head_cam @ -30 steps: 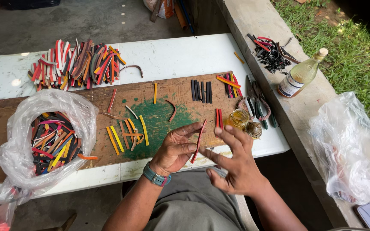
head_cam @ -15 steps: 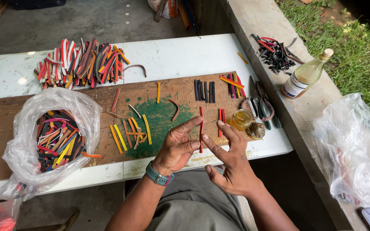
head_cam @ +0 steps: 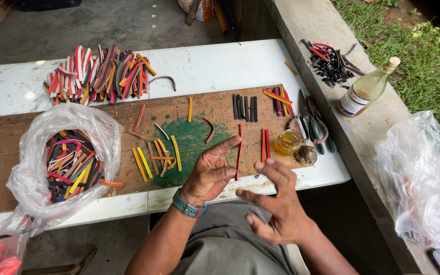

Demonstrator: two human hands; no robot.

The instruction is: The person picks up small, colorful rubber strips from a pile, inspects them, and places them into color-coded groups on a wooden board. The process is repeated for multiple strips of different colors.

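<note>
My left hand [head_cam: 207, 175], with a teal watch on the wrist, pinches a thin red strip [head_cam: 239, 150] between thumb and fingertips. The strip stands nearly upright over the brown wooden board [head_cam: 6, 153]. Just below and to the right, my right hand [head_cam: 276, 206] hovers in front of the table edge, fingers spread, holding nothing and apart from the strip. Two red strips [head_cam: 265, 145] lie on the board beside the held one. Yellow and orange strips [head_cam: 156, 158] lie to the left on a green-painted patch.
A clear plastic bag [head_cam: 52, 163] of mixed coloured strips sits at the left. A heap of strips [head_cam: 98, 74] lies on the white table [head_cam: 220, 63]. Black strips [head_cam: 245, 107], a small jar [head_cam: 288, 141], pliers [head_cam: 311, 119], a bottle [head_cam: 365, 89] and another bag [head_cam: 423, 178] stand to the right.
My right hand has let go of the red strip and dropped back toward my body, fingers spread. The left hand keeps the strip and has turned it more upright.
</note>
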